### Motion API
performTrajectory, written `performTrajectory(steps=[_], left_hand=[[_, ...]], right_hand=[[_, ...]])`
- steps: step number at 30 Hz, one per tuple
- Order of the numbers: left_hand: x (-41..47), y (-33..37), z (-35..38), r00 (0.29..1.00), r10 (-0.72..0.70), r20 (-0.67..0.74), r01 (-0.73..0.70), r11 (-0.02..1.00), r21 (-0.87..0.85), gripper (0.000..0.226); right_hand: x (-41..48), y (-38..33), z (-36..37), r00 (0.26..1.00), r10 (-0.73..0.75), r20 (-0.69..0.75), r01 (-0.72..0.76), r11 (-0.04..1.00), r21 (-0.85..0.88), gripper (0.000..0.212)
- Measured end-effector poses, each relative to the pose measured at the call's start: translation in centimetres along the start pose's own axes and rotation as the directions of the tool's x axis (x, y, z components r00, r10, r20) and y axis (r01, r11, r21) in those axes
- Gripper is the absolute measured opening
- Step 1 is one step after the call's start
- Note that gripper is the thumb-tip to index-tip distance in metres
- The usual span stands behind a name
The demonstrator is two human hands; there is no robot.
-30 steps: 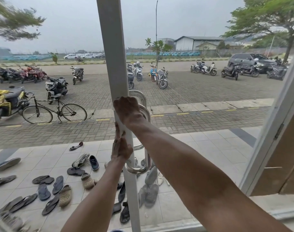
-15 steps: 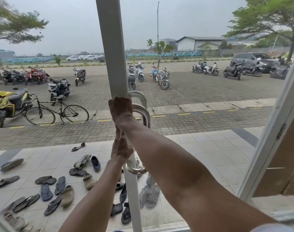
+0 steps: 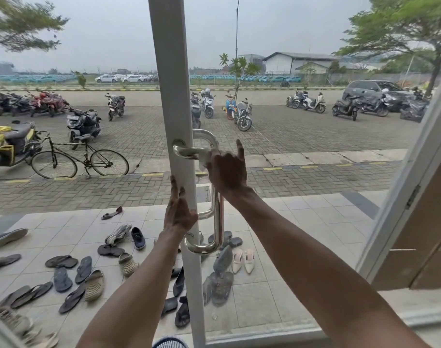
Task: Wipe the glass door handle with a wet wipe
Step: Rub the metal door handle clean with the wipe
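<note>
The left hand (image 3: 178, 212) lies flat and open against the door frame (image 3: 173, 71). At its one o'clock, the right hand (image 3: 227, 169) clamps the wipe (image 3: 206, 158) around the handle (image 3: 218, 217)'s upper bend. The thin wipe could slip from that loose, finger-raised grip.

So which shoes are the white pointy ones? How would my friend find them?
Find the white door frame and follow it down past the shiny handle. Just right of the handle's bottom curve, on the tiled porch, sit the white pointed shoes. They are pale; the sandals around them are dark.
</note>
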State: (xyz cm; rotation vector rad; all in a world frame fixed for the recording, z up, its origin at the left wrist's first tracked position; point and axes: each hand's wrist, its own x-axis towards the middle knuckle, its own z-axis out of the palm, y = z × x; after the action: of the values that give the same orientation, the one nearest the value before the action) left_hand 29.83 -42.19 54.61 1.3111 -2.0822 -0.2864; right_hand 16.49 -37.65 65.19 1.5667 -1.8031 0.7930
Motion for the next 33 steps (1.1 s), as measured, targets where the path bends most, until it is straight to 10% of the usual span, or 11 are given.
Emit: performTrajectory(steps=[8, 23, 33], left_hand=[[0.1, -0.3, 1.0, 1.000, 0.004, -0.017, -0.005, 0.999, -0.043, 0.082], [0.2, -2.1, 1.6, 0.994, 0.088, -0.066, -0.090, 0.995, -0.033, 0.083], [0.2, -3.0, 1.7, 0.986, 0.152, -0.070, -0.151, 0.988, 0.021, 0.089]], right_hand=[[-5.5, -0.2, 4.2, 0.878, 0.464, 0.120, -0.478, 0.835, 0.271, 0.048], [-15.1, -1.4, 10.7, 0.787, 0.559, 0.261, -0.611, 0.764, 0.207, 0.024], [-19.2, -2.7, 13.6, 0.493, 0.731, 0.471, -0.867, 0.459, 0.194, 0.021]])
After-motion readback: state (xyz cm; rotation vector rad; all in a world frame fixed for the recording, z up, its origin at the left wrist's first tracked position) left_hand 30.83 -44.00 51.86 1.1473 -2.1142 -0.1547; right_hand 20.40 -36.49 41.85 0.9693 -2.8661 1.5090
